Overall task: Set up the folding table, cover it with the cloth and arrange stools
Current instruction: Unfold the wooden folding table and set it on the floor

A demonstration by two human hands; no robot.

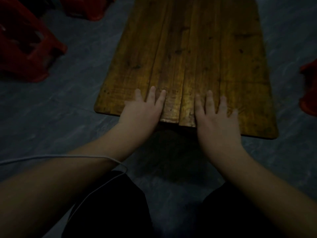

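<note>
both palms flat on the table

dim light here. the wooden table top point(188, 54) stands in the middle of the grey floor point(72, 93), planks running away from the camera. left hand point(143, 107) lies flat on the near edge, fingers straight and spread, gripping nothing. right hand point(216, 115) lies just beside it, flat too, fingers apart. red stools point(25, 47) sit at far left, another at the top point(87, 9), one at the right edge point(309, 93). a white cable point(96, 157) crosses the left forearm.

Grey mottled floor point(68, 100). On it: wooden plank table point(197, 48), centre; red stool point(25, 45), left; second red stool point(89, 9), far left; third red stool point(308, 88), right edge. On table's near edge: left hand point(144, 109), right hand point(217, 121), both flat.
</note>
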